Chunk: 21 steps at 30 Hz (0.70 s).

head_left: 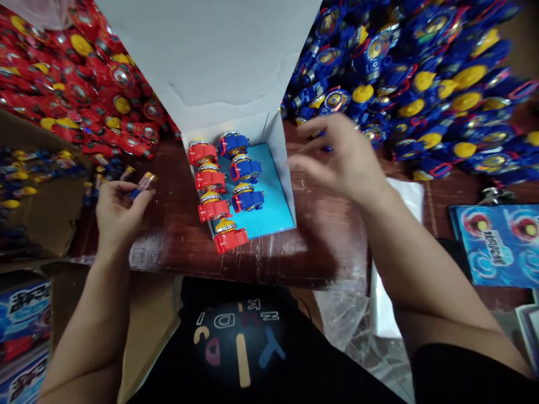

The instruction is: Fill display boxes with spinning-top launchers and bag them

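An open white box [288, 163] with a light blue bottom [273, 191] stands mid-table, its lid raised. Several red toys [210, 181] line its left side, the lowest tilted over the front edge. Beside them, three blue toys [248, 200] form a second column. Left of the box, my left hand [122, 210] pinches a small blue toy piece with a yellow end [145, 182]. My right hand [337, 154], slightly blurred, hovers right of the box near the blue pile, fingers apart and holding nothing.
Red toys [80, 84] are heaped at the back left, blue toys [412, 84] at the back right. A cardboard box [50, 191] of small pieces stands at the left. Printed blue cards [497, 247] lie at the right, with white sheets [404, 202] nearer the right arm.
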### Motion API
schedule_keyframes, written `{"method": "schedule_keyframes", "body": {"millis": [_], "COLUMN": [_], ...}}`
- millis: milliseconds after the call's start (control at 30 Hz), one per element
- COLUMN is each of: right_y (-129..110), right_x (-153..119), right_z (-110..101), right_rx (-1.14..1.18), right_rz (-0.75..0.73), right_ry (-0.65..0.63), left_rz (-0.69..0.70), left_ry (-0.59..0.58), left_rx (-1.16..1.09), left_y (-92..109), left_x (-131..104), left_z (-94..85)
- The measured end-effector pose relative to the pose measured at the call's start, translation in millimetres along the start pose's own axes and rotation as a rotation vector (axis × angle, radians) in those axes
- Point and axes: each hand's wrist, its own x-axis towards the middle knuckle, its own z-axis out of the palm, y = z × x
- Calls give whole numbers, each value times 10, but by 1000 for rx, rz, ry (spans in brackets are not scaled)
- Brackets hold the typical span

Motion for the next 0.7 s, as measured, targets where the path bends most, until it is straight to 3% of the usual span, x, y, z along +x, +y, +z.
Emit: {"method": "schedule_keyframes", "body": {"millis": [67, 133, 267, 367, 467, 533, 600, 667, 700], "right_y": [454, 798, 992, 961, 923, 811, 559, 172, -49], "right_x": [196, 341, 217, -149, -485, -648, -780, -893, -938], "right_z": [43, 207, 663, 877, 894, 788, 597, 354, 234], "right_rx": [-271, -455, -512, -440, -201, 52, 281, 453, 518], "right_rz": [311, 518, 497, 413, 343, 277, 191, 80, 17], "right_ry": [118, 94, 107, 156, 234, 362, 492, 501, 447], "left_rz": [-80, -82, -24, 2, 34, 71, 133, 217, 254], "left_ry": [62, 24, -63, -84, -92, -139, -264, -450, -543], "left_rx": [-185, -333, -347, -267, -155, -98, -101, -141, -167], "left_y": [281, 541, 813, 870, 1018, 1211, 1443, 1657, 1742], "left_x": [-123, -218, -368, -474, -562, -614, -662, -700, -714], "left_z": [-22, 41, 182, 153, 78, 59, 85, 157, 204]}}
